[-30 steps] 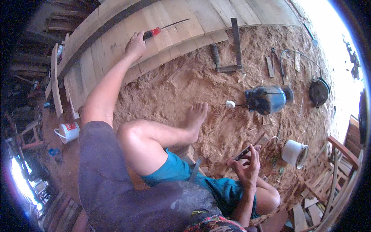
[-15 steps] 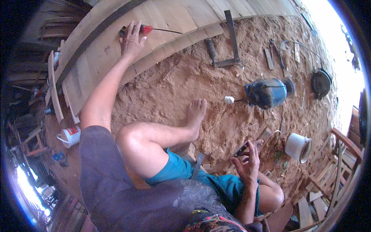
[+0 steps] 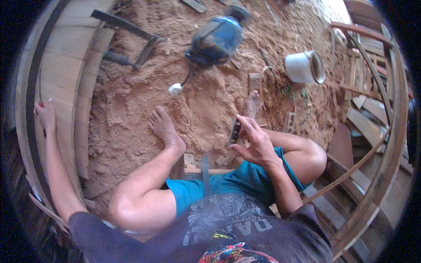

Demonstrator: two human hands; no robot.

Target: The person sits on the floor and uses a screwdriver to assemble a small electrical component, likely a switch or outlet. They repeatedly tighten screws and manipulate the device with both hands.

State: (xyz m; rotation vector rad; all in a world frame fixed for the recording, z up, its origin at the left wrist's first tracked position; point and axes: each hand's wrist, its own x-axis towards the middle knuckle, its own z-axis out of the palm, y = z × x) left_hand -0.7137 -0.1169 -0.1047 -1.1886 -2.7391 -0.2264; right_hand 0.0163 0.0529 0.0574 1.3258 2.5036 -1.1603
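Note:
At the far left, my left hand (image 3: 45, 116) is closed around the red-handled screwdriver (image 3: 41, 104), its thin dark shaft pointing away over the planks (image 3: 66, 57). My right hand (image 3: 258, 143), above my bent right leg, grips a small dark rectangular block (image 3: 235, 133) with a light edge between thumb and fingers. Round marks run along the block's face; its exact kind cannot be made out.
A blue motor-like machine (image 3: 217, 39) with a white plug (image 3: 175, 89) lies on sawdust-covered ground (image 3: 127, 96). An L-shaped metal piece (image 3: 127, 30) rests by the planks. A white bucket (image 3: 300, 68) lies tipped at right, near wooden framework (image 3: 368, 210).
My view has swung to the right. My left hand, which lay with fingers spread over the screwdriver, now grasps it. My right hand still holds the dark block, its face now showing more.

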